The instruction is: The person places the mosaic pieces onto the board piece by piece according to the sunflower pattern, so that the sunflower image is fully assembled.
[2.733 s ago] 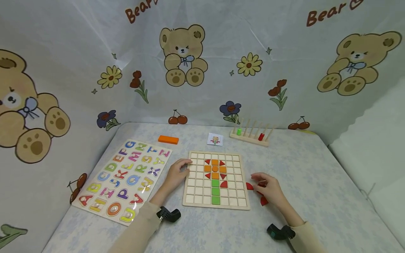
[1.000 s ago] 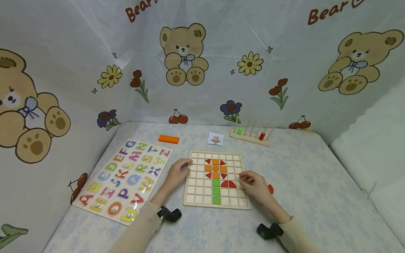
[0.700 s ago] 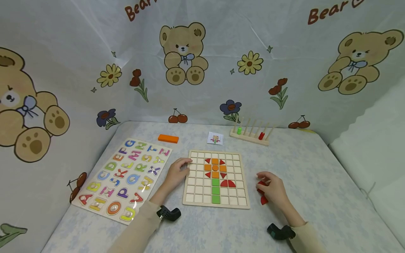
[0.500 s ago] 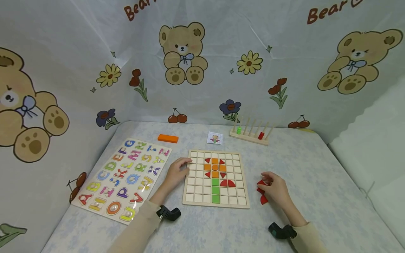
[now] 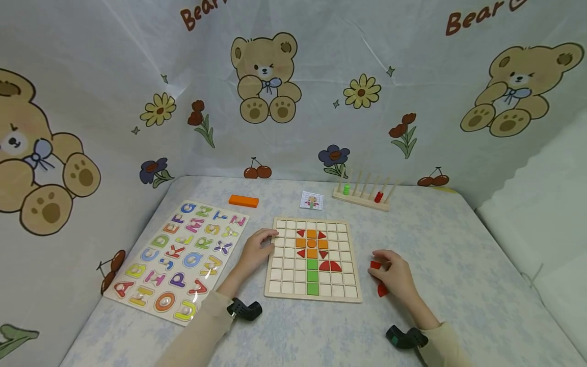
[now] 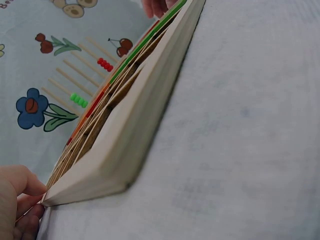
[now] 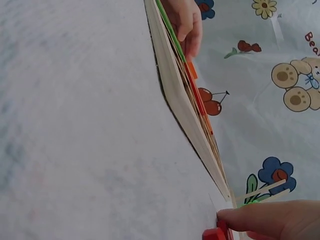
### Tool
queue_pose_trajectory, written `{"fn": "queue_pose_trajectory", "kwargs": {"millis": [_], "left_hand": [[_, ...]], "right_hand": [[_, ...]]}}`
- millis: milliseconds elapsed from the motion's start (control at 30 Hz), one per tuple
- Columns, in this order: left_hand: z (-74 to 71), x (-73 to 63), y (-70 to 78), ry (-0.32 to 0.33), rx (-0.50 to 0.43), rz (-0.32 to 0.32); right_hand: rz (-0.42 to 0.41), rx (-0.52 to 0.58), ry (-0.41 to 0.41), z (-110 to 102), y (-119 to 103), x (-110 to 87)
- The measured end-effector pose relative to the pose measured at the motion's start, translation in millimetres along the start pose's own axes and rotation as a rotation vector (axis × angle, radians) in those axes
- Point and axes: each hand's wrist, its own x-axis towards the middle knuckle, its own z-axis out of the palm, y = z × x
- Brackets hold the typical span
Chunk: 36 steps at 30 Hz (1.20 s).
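My left hand (image 5: pixel 257 252) grips the left edge of a wooden grid board (image 5: pixel 286 290), fingertips at the rim; the left wrist view shows its fingers (image 6: pixel 25 182) at the board's corner. Set in the board are orange squares, an orange disc, red triangles, a column of green squares (image 5: pixel 313 276) and two red quarter-circles (image 5: pixel 330 266) side by side. Right of the board, my right hand (image 5: pixel 394 275) pinches a red piece (image 5: pixel 375 264) between thumb and fingers, low over the table. Another red piece (image 5: pixel 382 290) lies just under this hand, partly hidden.
An alphabet board (image 5: pixel 158 242) of coloured letters lies at the left. Along the back are an orange block (image 5: pixel 244 201), a small pattern card (image 5: pixel 312 201) and a wooden peg rack (image 5: pixel 362 202) with green and red beads. A bear-print cloth hangs behind the table.
A second red quarter-circle came to lie beside the first on the board. My right hand went back to the loose red pieces at the right and took hold of one. The left hand stayed still.
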Motion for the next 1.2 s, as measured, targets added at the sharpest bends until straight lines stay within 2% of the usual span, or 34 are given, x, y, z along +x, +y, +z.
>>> {"fn": "queue_pose_trajectory", "kwargs": {"millis": [100,333,533,867,1033,1200], "left_hand": [[-0.2,-0.1,0.1,-0.004,-0.003,-0.004],[-0.4,0.8,-0.1,-0.002,0.006,0.015],[0.1,1.2,-1.5,0.002,0.008,0.021],[0.6,0.8,-3.5,-0.001,-0.007,0.007],[1.2,1.7,-3.7,-0.006,-0.004,0.008],[0.9,1.7,-4.1,0.001,0.002,0.017]], "right_hand": [[-0.002,-0.013,0.019,0.2,0.8,-0.9],[-0.072,0.014,-0.003,3.6,0.2,1.2],[-0.117,0.047,-0.010,9.5,-18.4,0.8],[-0.210,0.162,-0.196,47.0,-67.1,-5.9],[-0.290,0.160,-0.203,61.8,-73.8,-6.8],[-0.298,0.168,-0.188,66.4,-72.3,-7.4]]}}
